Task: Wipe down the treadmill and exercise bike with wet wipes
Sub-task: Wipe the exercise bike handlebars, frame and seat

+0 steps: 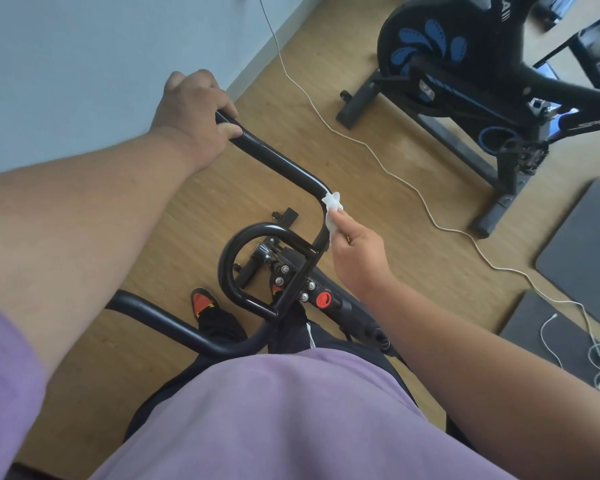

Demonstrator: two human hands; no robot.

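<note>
The left hand point(196, 109) curls round the far end of the black handlebar point(274, 157). The right hand point(357, 251) pinches a crumpled white wet wipe point(331, 211) against the bar's bend, just above the looped centre grip point(257, 268) and red knob point(324, 299). A second exercise bike point(465, 81) stands well apart on the wooden floor point(378, 188), a white cable point(395, 174) trailing between them toward grey mats point(582, 237).
</note>
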